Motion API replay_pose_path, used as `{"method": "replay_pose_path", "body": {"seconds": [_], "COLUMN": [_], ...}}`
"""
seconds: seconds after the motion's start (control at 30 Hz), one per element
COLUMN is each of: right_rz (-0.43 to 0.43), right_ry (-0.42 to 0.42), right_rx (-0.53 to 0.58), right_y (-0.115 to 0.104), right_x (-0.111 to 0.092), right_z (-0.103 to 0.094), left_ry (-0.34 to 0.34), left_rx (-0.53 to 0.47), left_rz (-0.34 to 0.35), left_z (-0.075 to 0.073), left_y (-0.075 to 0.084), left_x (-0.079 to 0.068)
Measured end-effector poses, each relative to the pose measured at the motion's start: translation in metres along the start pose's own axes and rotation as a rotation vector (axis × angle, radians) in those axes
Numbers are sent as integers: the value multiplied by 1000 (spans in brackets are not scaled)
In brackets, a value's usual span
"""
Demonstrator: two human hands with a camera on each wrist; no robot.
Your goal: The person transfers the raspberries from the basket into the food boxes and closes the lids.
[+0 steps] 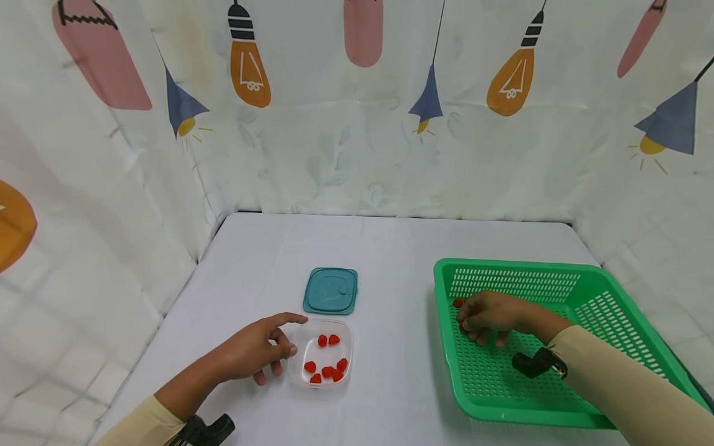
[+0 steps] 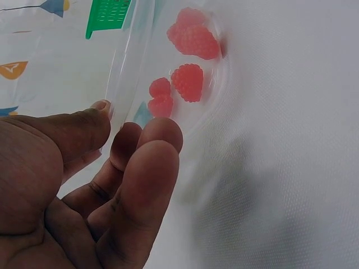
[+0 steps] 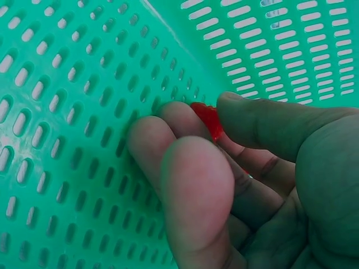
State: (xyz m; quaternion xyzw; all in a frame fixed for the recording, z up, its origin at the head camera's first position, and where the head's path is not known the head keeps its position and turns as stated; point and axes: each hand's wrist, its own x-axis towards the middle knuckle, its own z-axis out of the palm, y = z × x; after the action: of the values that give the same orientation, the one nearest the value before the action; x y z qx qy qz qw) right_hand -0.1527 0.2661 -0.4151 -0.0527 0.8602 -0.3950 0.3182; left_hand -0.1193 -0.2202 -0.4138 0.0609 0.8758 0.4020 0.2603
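Observation:
My left hand [image 1: 253, 348] is beside a clear plastic box [image 1: 301, 333], index finger stretched to its rim and the other fingers loosely bent. Several red raspberries [image 1: 327, 371] lie in this box; some raspberries [image 2: 188, 82] also show close up in the left wrist view. Inside the green basket [image 1: 474, 411], my right hand [image 1: 493, 314] reaches down near the left wall. Its thumb and index finger pinch a raspberry [image 3: 207, 119], partly hidden by the fingers. Another raspberry [image 1: 458, 302] lies just beyond that hand.
A teal lid [image 1: 331, 291] lies flat behind the clear box. White cloth covers the table [image 1: 390, 347]. Printed curtains [image 1: 357, 155] hang along the back and both sides. The basket has raised, slotted walls.

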Motion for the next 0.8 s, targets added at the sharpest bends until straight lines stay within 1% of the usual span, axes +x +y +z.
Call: {"method": "replay_pose_path", "body": {"seconds": [0.23, 0.43, 0.8], "right_rz": [-6, 11, 21], "right_ry": [24, 43, 48], "right_rx": [-27, -52, -34], "right_y": [-1, -5, -4], "right_x": [-1, -3, -2], "right_z": [3, 5, 7], "left_ry": [1, 2, 0], "left_rx": [2, 5, 11], "left_rz": [-3, 0, 7], "left_z": [1, 0, 0], "left_y": [0, 2, 2], "left_x": [0, -1, -1]}}
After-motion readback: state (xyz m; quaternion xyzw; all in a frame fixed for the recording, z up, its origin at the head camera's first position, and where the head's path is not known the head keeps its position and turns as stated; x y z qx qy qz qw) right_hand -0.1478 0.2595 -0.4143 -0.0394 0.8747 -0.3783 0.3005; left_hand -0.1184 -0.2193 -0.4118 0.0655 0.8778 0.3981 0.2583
